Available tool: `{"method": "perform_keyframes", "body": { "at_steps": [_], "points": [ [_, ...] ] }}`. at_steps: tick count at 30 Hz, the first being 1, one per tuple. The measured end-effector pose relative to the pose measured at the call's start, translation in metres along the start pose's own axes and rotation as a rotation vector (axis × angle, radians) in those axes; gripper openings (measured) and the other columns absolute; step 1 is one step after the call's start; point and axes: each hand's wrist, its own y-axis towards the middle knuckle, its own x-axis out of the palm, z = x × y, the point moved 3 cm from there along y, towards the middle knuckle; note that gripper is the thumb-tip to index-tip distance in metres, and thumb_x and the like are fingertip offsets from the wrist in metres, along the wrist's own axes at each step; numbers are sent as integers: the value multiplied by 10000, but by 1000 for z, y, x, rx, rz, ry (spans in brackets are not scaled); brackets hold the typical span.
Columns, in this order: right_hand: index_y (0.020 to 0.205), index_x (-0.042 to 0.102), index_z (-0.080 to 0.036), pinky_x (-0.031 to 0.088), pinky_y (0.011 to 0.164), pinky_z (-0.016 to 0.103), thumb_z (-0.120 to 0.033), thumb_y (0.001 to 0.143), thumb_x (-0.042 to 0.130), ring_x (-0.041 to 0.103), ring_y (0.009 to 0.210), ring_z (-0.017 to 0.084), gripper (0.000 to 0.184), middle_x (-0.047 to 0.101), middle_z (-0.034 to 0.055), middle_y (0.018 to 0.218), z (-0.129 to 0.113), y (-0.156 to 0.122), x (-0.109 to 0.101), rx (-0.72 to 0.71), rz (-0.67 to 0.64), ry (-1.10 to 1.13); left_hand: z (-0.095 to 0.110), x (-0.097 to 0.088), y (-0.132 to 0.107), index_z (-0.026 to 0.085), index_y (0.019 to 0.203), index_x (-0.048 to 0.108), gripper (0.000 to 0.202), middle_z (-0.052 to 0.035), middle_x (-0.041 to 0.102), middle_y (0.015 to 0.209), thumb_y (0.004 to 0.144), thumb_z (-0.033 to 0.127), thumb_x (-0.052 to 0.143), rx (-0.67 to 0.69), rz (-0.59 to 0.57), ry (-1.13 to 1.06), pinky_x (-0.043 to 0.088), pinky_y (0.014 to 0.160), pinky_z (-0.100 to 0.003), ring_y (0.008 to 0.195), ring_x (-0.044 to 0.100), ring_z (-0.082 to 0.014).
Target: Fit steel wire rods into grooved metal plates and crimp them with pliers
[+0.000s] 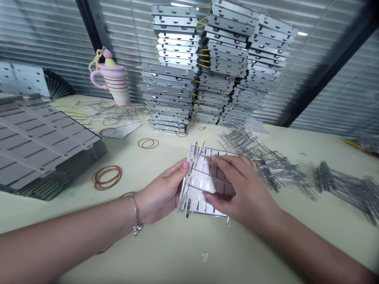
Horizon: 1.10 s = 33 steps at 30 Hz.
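Note:
In the head view a flat slotted metal panel is held tilted above the table, with small clips along its edges. My left hand grips its left edge, thumb on top and the other fingers hidden beneath. Thin metal rods lie across the panel's face. My right hand is curved over the panel's right part, its thumb at the end of a lower rod and its fingers bent near the upper edge. A yellow wire sticks up from the panel's far edge.
Tall stacks of metal panels stand at the back against the blinds. Loose metal rods lie to the right, with another bundle beyond. At left are stacked slotted panels, copper-coloured rings and a pink striped cup.

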Motion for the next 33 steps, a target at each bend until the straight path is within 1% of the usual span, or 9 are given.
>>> {"method": "perform_keyframes", "body": {
  "at_steps": [2,6,11,16,19,21,25,29,33],
  "points": [
    [1248,469,-120,369,859,427,-330,724,659,483,1030,275,595,551,129,1158,0,0,0,-4,-5,-7,0,0,0,253,1280,513,386,-94,642,1144,916,379,492,5,-4,-8,528,740,-340,974,627,-248],
    [1247,466,-103,364,866,420,-313,727,659,470,1041,272,592,543,133,1175,-1,1,-2,-45,-1,-14,1,0,-1,299,1327,474,431,-73,623,1195,904,367,522,6,-12,-26,510,833,-351,1027,607,-238],
    [1246,470,-90,366,866,421,-309,749,638,463,1043,269,569,546,139,1166,-4,2,-4,-55,7,-31,3,0,-4,399,1373,392,522,-25,560,1306,884,337,565,42,95,-21,479,911,-367,1110,566,-233],
    [1255,474,-69,375,887,444,-307,765,621,452,1052,280,564,551,156,1171,-4,2,-7,-120,-10,-33,1,2,-6,398,1390,367,572,-21,506,1372,867,336,591,44,90,-36,463,942,-365,1172,526,-237],
    [1245,493,-65,380,870,450,-294,774,600,458,1043,282,534,562,157,1157,-5,3,-10,-117,-35,-61,1,2,-6,384,1388,379,561,-17,504,1376,870,336,589,46,96,-28,455,956,-340,1186,518,-217],
    [1245,501,-72,375,874,450,-289,771,593,459,1048,279,529,568,148,1159,-8,3,-11,-126,-65,-72,0,1,-6,391,1385,381,561,-8,502,1378,869,331,591,50,96,-24,456,956,-323,1183,521,-203],
    [1256,499,-72,334,945,444,-286,763,592,443,1097,273,546,565,130,1183,-14,0,-12,-143,-103,-70,-1,-2,-7,418,1370,393,565,6,506,1375,857,327,610,27,97,-25,491,905,-298,1159,539,-191],
    [1271,488,-81,335,943,430,-286,780,581,450,1083,267,540,569,119,1174,-16,-1,-12,-141,-105,-72,0,-3,-7,395,1354,427,543,2,521,1361,852,320,618,31,95,-41,506,859,-266,1158,539,-190],
    [1271,485,-89,355,923,433,-281,768,577,460,1069,273,547,569,120,1174,-16,-1,-9,-125,-132,-49,0,1,-8,355,1367,422,543,-22,537,1345,860,305,609,20,114,-50,502,852,-275,1165,535,-202]
  ]
}}
